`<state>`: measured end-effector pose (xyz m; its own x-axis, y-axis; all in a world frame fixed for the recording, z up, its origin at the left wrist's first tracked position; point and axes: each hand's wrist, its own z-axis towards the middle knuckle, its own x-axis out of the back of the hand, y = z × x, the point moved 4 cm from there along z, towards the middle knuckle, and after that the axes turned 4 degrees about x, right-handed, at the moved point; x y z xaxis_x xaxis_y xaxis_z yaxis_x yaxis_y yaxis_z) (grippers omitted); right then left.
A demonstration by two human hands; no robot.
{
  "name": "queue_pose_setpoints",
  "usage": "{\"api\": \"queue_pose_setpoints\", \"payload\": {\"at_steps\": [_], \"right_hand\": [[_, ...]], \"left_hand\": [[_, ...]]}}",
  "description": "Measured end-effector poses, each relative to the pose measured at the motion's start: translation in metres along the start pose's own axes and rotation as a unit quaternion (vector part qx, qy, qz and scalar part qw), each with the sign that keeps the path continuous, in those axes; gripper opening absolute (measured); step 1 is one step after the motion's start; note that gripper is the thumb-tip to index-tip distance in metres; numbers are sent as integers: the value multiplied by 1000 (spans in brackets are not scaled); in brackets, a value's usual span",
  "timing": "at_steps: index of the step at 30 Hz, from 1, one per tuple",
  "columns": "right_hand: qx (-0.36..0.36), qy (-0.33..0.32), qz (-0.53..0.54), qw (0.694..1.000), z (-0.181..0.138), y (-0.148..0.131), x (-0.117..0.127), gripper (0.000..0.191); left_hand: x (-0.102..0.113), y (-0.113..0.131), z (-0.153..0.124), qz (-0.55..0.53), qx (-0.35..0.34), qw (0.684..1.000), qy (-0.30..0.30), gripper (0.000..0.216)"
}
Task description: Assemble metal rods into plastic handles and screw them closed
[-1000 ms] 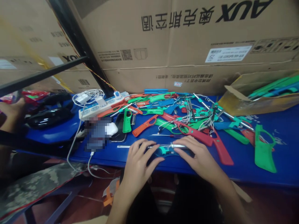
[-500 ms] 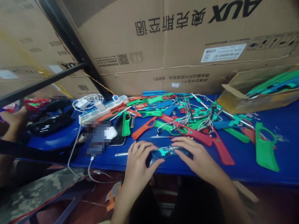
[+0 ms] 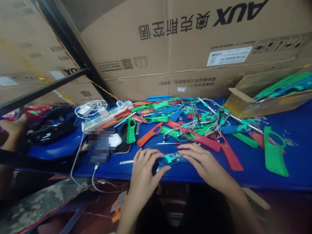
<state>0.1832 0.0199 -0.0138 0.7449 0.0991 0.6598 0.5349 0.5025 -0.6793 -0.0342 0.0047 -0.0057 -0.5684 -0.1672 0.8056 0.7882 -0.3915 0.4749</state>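
Note:
A blue long-necked lighter [image 3: 172, 158] lies at the table's front edge, its inside showing white wires and a teal part. Its metal tube [image 3: 126, 161] sticks out to the left past my left hand [image 3: 147, 164], whose fingers are closed around the tube end of the body. At the handle end, my right hand [image 3: 198, 159] has its fingers bent over the lighter; the palm side is hidden. Just beyond the hands rest a thin screwdriver-like rod [image 3: 167, 143], a red handle shell [image 3: 231, 154] and an orange handle shell [image 3: 149, 135].
A heap of lighter parts [image 3: 195, 120] covers the table's middle. An open carton [image 3: 243, 109] with lighters stands right, near a green shell [image 3: 274, 152]. A power strip [image 3: 107, 115], phone [image 3: 124, 139] and cables lie left. Another person's hand [image 3: 16, 125] shows beyond the black frame [image 3: 46, 86].
The view has shifted slightly. My right fingers have moved a little over the lighter's handle end; my left hand keeps its hold.

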Motion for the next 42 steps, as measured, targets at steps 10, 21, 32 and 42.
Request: {"api": "queue_pose_setpoints", "payload": {"at_steps": [10, 21, 32, 42], "right_hand": [[0, -17, -55, 998, -3, -5, -1, 31], [74, -56, -77, 993, -3, -10, -4, 33], [60, -57, -103, 991, -2, -16, -5, 27], [49, -35, -81, 995, -5, -13, -2, 32]], "left_hand": [[0, 0, 0, 0, -2, 1000, -3, 28], [-1, -1, -1, -2, 1, 1000, -6, 27], [0, 2, -1, 4, 6, 1000, 4, 33], [1, 1, -6, -14, 8, 999, 50, 53]]}}
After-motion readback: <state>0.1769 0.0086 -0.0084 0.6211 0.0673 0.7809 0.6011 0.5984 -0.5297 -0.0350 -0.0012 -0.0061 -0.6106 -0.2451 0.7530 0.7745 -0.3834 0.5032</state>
